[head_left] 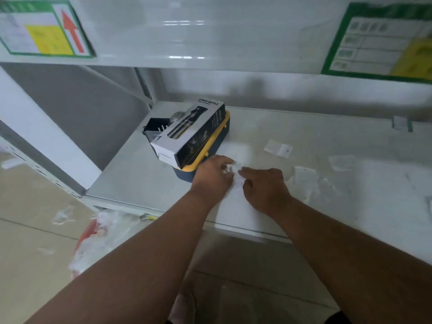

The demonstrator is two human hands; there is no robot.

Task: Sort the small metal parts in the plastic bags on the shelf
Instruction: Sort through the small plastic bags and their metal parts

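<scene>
Both my hands rest on the white shelf (pixel 304 136) near its front edge. My left hand (pixel 214 176) and my right hand (pixel 265 189) meet over a small clear plastic bag (pixel 237 175), fingers pinching it from either side. Small metal parts show faintly inside it between my fingertips. More small clear bags lie on the shelf to the right: one (pixel 278 148) behind my right hand, one (pixel 304 181) just right of it, another (pixel 341 161) farther right. The picture is blurred, so what those bags hold cannot be told.
A black-and-white spray bottle box (pixel 189 132) lies on a blue and yellow case (pixel 205 155) left of my hands. An upper shelf carries green-bordered labels (pixel 44 29). A red and clear plastic bag (pixel 93 242) lies on the floor below left.
</scene>
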